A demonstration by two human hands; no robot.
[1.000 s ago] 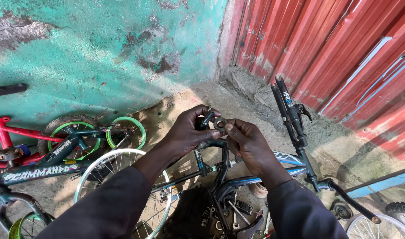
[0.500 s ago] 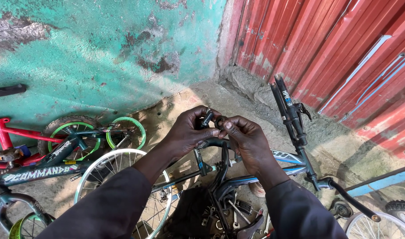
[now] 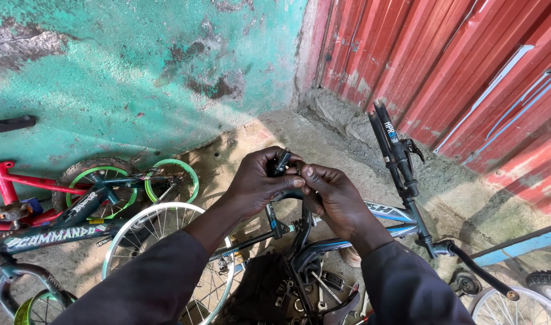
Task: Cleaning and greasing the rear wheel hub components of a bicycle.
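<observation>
A bare dirt and concrete floor [image 3: 269,135] runs from the middle of the frame down to its lower edge, patched with sun and shade. At the left a small dark bicycle frame [image 3: 65,225] lies on it, with green-rimmed wheels [image 3: 173,180] just behind and a red frame [image 3: 16,180] at the far left. A silver spoked wheel [image 3: 167,253] rests at lower centre, touching a blue bicycle [image 3: 383,219] lying toward the right. Loose tools [image 3: 317,289] sit at bottom centre.

wall [image 3: 137,78] teal, patchy | gate [image 3: 468,66] red, ribbed | small part [image 3: 281,161] blk | rims [image 3: 173,165] green
</observation>
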